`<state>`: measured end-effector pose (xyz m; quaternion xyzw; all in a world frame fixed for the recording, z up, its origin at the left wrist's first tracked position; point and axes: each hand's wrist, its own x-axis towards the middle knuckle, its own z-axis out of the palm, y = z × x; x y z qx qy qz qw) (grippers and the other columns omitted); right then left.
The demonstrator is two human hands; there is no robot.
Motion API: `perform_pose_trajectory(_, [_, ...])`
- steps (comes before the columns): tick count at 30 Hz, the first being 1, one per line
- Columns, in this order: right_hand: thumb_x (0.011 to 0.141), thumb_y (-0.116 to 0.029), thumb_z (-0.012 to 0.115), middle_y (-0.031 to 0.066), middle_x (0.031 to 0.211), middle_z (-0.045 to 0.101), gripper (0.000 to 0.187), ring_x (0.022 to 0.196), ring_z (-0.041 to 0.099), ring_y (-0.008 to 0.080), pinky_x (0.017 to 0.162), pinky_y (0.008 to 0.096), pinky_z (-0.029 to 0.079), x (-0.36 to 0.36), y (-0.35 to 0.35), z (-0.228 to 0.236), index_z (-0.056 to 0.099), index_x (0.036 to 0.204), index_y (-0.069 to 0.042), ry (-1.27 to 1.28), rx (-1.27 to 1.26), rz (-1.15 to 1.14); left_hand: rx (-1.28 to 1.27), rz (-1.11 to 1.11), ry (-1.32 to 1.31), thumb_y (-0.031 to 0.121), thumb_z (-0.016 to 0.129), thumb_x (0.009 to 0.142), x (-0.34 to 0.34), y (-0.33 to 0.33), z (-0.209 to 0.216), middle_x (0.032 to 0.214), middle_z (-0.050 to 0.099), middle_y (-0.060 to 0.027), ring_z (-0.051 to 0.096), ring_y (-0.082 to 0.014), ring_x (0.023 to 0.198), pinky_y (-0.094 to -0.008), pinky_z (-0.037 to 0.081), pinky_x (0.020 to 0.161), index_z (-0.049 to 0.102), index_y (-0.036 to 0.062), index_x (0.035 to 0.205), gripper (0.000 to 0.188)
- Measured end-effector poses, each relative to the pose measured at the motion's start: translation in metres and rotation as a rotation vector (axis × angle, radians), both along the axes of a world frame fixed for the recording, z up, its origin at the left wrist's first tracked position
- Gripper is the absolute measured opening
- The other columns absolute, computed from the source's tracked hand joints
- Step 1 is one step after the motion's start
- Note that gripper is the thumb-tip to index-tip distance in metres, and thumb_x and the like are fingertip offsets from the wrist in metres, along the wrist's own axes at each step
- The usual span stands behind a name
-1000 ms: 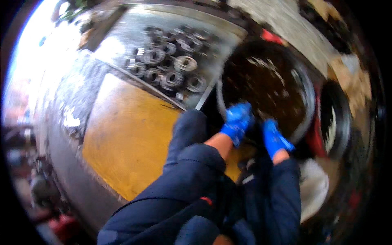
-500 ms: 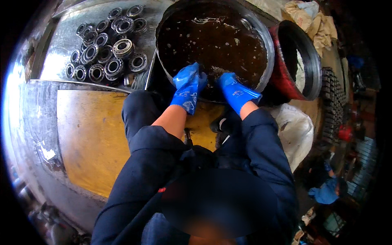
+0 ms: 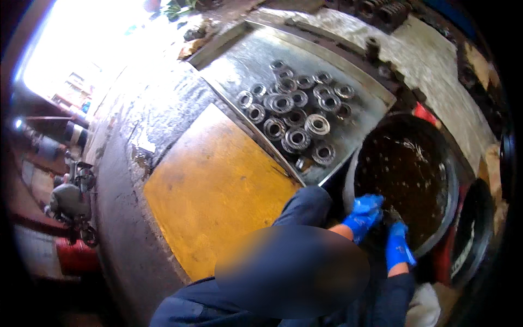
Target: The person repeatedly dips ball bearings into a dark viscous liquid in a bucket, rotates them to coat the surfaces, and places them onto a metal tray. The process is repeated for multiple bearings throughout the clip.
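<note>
Both my hands wear blue rubber gloves and are over the near side of a round tub (image 3: pixel 450 210) of dark brown liquid with pale flecks on its surface. My left hand (image 3: pixel 365 216) is closed, with its fingers curled, just inside the rim. My right hand (image 3: pixel 399 242) reaches in beside it, fingers bent down toward the liquid. Between the two gloves is a small dark thing; its kind is too blurred to tell. To the left, a pile of metal ball bearings (image 3: pixel 297 138) lies in a shallow metal tray (image 3: pixel 229 52), apart from my hands.
A yellow board (image 3: pixel 218 191) lies on the floor in front of the tray. Right of the tub stands a red drum with a black rim (image 3: pixel 473 231). A white sack (image 3: pixel 424 308) is near my right arm. A motorbike (image 3: pixel 71 201) and a red barrel (image 3: pixel 78 257) are at the far left.
My view has swung to the left, so the tray, tub and hands appear farther right. Both gloved hands stay together at the tub's near side.
</note>
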<state>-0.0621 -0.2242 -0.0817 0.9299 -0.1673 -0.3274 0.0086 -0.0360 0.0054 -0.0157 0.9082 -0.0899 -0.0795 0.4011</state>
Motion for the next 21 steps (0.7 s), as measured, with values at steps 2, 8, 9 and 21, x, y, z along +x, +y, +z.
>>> perform_pose_trajectory(2, [0.106, -0.042, 0.048, 0.0182, 0.136, 0.066, 0.047, 0.122, 0.066, 0.0376, 0.101, 0.0479, 0.051, -0.013, -0.001, -0.015, 0.068, 0.132, -0.008, -0.086, 0.148, -0.163, 0.082, 0.022, -0.058, 0.03, 0.072, 0.083, -0.008, 0.01, -0.003, 0.104, 0.072, -0.0183, 0.069, -0.0413, 0.098, -0.0513, 0.057, 0.08, 0.069, 0.0103, 0.108, 0.032])
perform_pose_trajectory(8, [0.106, -0.031, 0.054, 0.0224, 0.129, 0.069, 0.036, 0.112, 0.07, 0.0387, 0.091, 0.0477, 0.056, -0.036, -0.038, -0.059, 0.072, 0.123, -0.007, -0.345, 0.27, -0.149, 0.051, 0.074, -0.173, 0.022, 0.069, 0.085, -0.004, -0.005, 0.014, 0.096, 0.071, -0.0167, 0.067, -0.0413, 0.092, -0.0513, 0.056, 0.078, 0.068, 0.0098, 0.103, 0.022])
perform_pose_trajectory(9, [0.105, -0.031, 0.054, 0.0223, 0.128, 0.07, 0.035, 0.112, 0.07, 0.0386, 0.091, 0.0478, 0.055, -0.024, -0.039, -0.061, 0.073, 0.123, -0.007, -0.275, 0.167, -0.111, 0.051, 0.049, -0.176, 0.022, 0.068, 0.085, 0.0, -0.007, 0.016, 0.096, 0.072, -0.0161, 0.068, -0.0412, 0.093, -0.0511, 0.056, 0.078, 0.067, 0.0097, 0.103, 0.022])
perform_pose_trajectory(21, [0.098, -0.028, 0.067, 0.0208, 0.123, 0.073, 0.031, 0.113, 0.069, 0.0406, 0.09, 0.0492, 0.054, -0.047, -0.004, -0.018, 0.074, 0.12, -0.007, -0.405, 0.641, -0.381, 0.12, 0.024, -0.036, 0.018, 0.063, 0.087, -0.01, 0.006, 0.021, 0.107, 0.072, -0.0204, 0.068, -0.043, 0.101, -0.0523, 0.056, 0.085, 0.071, 0.008, 0.106, 0.023])
